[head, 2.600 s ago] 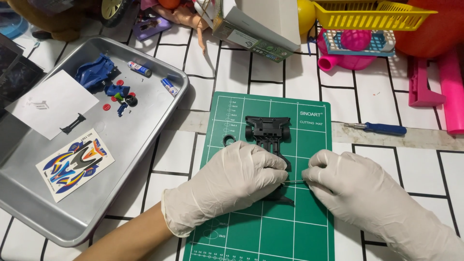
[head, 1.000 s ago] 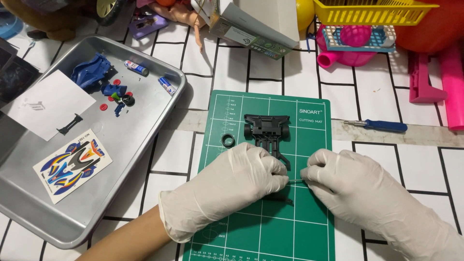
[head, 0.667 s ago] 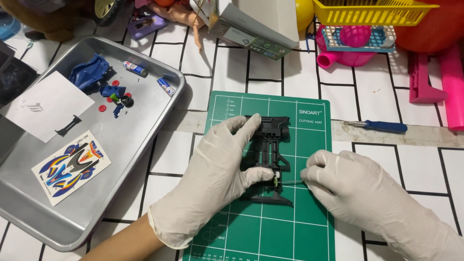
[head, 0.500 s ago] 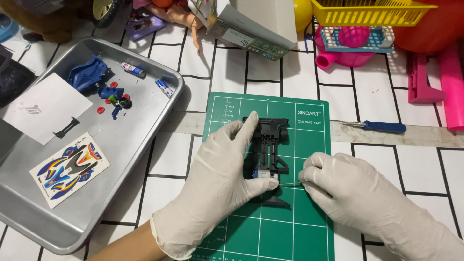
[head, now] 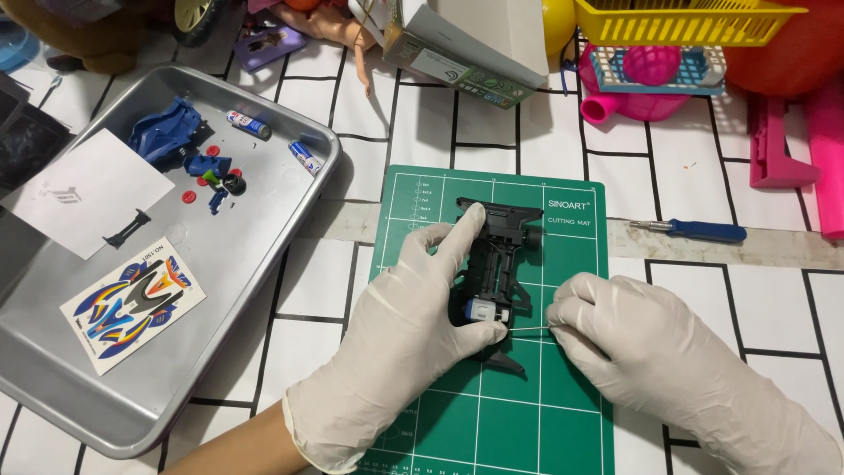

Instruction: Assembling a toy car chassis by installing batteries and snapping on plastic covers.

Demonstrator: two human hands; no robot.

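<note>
A black toy car chassis (head: 498,255) lies on a green cutting mat (head: 563,413). My left hand (head: 400,343), in a white glove, grips the chassis from the left, with the forefinger stretched along its side and the thumb near a small silver motor (head: 482,310) at its rear. My right hand (head: 651,361), also gloved, pinches a thin metal rod (head: 527,329) that reaches towards the motor end of the chassis.
A metal tray (head: 264,255) on the left holds a blue car body (head: 167,132), small parts, two batteries, a sticker sheet (head: 132,302) and a white paper. A blue-handled screwdriver (head: 699,231) lies right of the mat. Toys, a carton and a yellow basket crowd the far edge.
My left hand has opened from covering the chassis and moved up along its left side, uncovering the frame and the motor. The right hand has stayed in place, pinching the rod.
</note>
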